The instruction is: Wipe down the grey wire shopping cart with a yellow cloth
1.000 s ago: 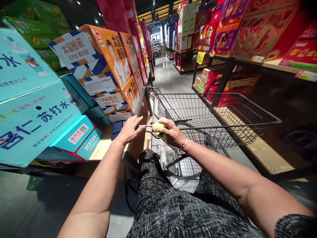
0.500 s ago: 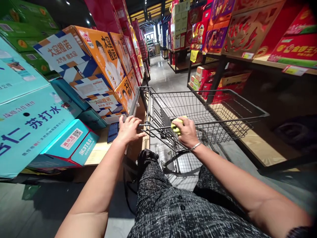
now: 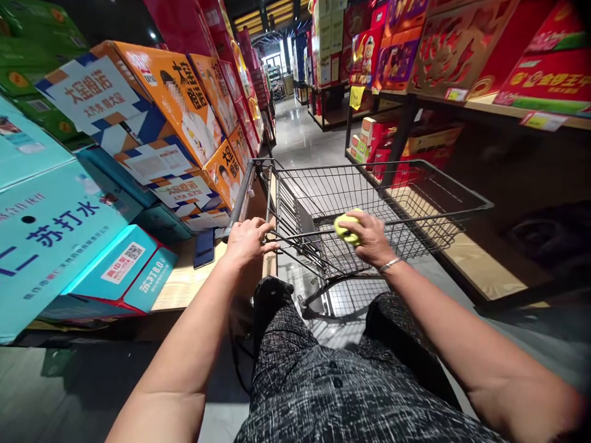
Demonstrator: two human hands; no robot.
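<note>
A black wire shopping cart (image 3: 443, 212) stands in front of me, turned sideways, its basket to the right and its handle (image 3: 242, 194) to the left. My left hand (image 3: 249, 239) grips the cart at the near end of the handle, where it meets the top rim. In my right hand (image 3: 372, 239) is a crumpled yellow cloth (image 3: 348, 226), pressed against the near top rim of the basket. My palm and fingers hide part of the cloth. Only the wire mesh and a flap show inside the basket.
On the left, turquoise cartons (image 3: 120, 267) and orange drink boxes (image 3: 178, 101) are stacked on a low wooden shelf. A phone (image 3: 204, 249) lies at that shelf's edge. Right of the cart, a black-framed shelf (image 3: 480, 271) carries red gift boxes (image 3: 549, 80). A tiled aisle (image 3: 295, 126) runs ahead.
My right hand has slid the yellow cloth to the right along the cart's rim. My left hand stays on the handle corner. The view has shifted slightly.
</note>
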